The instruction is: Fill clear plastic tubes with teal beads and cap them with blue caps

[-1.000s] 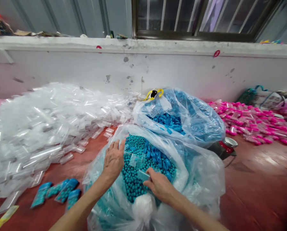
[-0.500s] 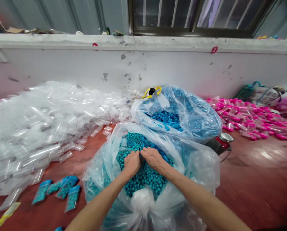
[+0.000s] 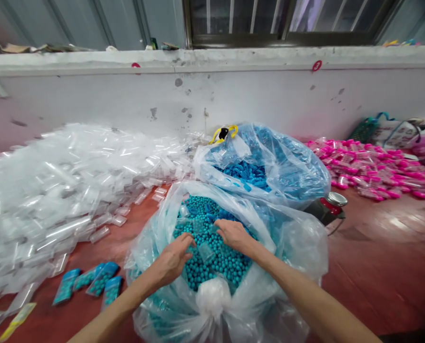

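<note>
A large clear plastic bag [image 3: 151, 252] holds a heap of small teal beads [image 3: 230, 267], with blue pieces among them near the back. My left hand [image 3: 174, 259] is over the bag's left side, thumb and fingers apart, holding nothing. Above the beads on the right is my right hand [image 3: 235, 236], its fingers bent together; a small pale thing may be at their tips, but I cannot make it out. Between the hands, a clear empty case [image 3: 205, 252] lies on the beads. Another clear case [image 3: 198, 225] rests farther back in the bag.
Clear cases [image 3: 76, 181] form a wide pile at left. Several bead-filled cases with blue caps [image 3: 103, 278] lie on the red floor [image 3: 376, 267]. Behind stands a bag of blue caps [image 3: 283, 166]. Pink-capped cases [image 3: 380, 166] and a red jar [image 3: 333, 204] are at right.
My hands were together over the beads and have separated. The left moved left and toward me, its fingers opening; the right shifted slightly right. A clear case now shows on the beads between them.
</note>
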`<action>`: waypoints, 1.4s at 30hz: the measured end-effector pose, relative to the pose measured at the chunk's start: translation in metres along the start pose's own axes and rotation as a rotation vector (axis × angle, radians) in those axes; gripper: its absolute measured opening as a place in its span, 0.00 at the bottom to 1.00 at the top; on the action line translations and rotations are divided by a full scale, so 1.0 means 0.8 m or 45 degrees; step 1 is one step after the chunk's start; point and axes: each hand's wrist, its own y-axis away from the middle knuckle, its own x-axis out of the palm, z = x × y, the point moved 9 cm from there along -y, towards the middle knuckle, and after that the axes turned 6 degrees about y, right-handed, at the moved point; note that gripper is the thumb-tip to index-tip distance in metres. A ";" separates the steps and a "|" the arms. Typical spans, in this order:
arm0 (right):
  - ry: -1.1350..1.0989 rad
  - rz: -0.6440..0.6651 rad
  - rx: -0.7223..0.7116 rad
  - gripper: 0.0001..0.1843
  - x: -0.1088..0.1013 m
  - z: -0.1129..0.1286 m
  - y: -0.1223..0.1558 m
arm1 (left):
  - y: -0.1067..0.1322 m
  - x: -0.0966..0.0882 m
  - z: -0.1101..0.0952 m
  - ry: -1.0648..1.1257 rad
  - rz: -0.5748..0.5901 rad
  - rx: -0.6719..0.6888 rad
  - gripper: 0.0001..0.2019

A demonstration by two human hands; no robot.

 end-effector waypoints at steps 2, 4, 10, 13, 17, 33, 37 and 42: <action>-0.172 -0.028 0.017 0.08 -0.008 -0.009 0.013 | 0.000 0.016 -0.013 0.013 0.114 0.096 0.11; -0.422 -0.071 0.026 0.07 -0.018 -0.019 0.032 | -0.008 0.033 -0.027 0.012 0.243 0.186 0.12; -0.651 0.103 0.115 0.05 -0.025 -0.041 0.088 | -0.032 0.056 -0.029 0.019 0.351 0.156 0.12; -0.697 0.125 0.186 0.02 -0.016 -0.043 0.095 | -0.031 0.063 -0.006 0.053 0.270 0.003 0.24; -0.870 0.041 0.299 0.05 0.001 -0.047 0.098 | -0.023 0.069 0.017 0.108 0.214 -0.198 0.27; -0.778 -0.336 0.608 0.15 0.015 -0.077 0.137 | -0.081 0.104 -0.057 -0.018 0.195 -0.071 0.21; -0.710 -0.242 0.531 0.09 0.020 -0.059 0.119 | -0.081 0.098 -0.026 0.203 0.117 -0.193 0.35; -0.772 -0.292 0.549 0.06 0.019 -0.045 0.096 | -0.075 0.102 -0.016 0.698 0.055 -0.299 0.30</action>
